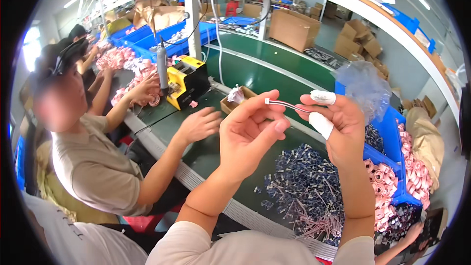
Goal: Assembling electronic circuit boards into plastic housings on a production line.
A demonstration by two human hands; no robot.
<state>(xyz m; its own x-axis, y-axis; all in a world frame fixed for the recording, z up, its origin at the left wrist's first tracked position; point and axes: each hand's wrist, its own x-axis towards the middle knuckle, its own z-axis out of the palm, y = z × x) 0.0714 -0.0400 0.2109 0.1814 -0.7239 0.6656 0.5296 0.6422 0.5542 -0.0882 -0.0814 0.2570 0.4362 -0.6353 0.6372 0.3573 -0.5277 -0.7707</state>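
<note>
One cable (288, 104) is pinched in the right grip (344, 125); its plug (267, 101) sits at the forefinger of the left grip (249, 135), whose thumb stands apart, contact unclear. Below both, blue parts (306, 179) heap the worktop (248, 195); right of them, pink coils (382, 181); farther left, a co-worker's hand (200, 125).

The cable (288, 104) is black and white, the bin (406, 198) blue, coils (383, 177) pink.
</note>
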